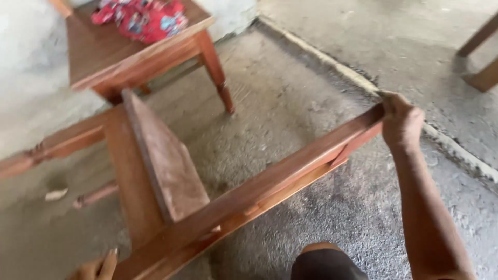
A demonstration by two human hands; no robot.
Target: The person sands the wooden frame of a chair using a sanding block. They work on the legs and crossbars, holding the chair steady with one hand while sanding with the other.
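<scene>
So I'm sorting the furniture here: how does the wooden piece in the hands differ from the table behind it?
The wooden frame is tipped over, its rail slanting across the view, while the small table stands upright on its legs. The frame is gripped by the right hand at its far end, with the left hand near its low end; the table is untouched. The table carries a red patterned cloth; the frame carries nothing. Both are reddish-brown wood.

cloth bundle (141,18) lies on table (104,57) behind tipped frame (249,192).

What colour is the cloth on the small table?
The cloth is mostly red with a blue-and-white pattern, seen in the head view.
</scene>
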